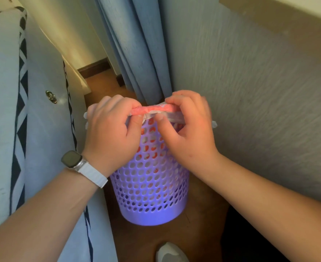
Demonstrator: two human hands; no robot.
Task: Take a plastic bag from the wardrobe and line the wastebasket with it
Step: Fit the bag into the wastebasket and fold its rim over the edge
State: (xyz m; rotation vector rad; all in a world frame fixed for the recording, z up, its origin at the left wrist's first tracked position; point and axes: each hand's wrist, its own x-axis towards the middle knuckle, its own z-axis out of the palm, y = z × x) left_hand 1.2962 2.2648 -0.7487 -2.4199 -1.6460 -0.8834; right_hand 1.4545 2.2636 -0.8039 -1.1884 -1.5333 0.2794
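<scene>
Now I'm pinching the plastic bag (152, 109) in both hands, left hand (110, 133) and right hand (189, 129), knuckles up, above the wastebasket (148, 186) rim. Thin, limp, slippery film, probably; best held at its bunched pink edge. Rest already hanging inside, below my fingertips.

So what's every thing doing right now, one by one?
Wastebasket: upright on the floor, bag showing through its holes.
Plastic bag: inside the basket, its top edge bunched at the rim.
Left hand: pinching the bag's edge.
Right hand: pinching the bag's edge too.
Curtain: hanging behind the basket.
</scene>
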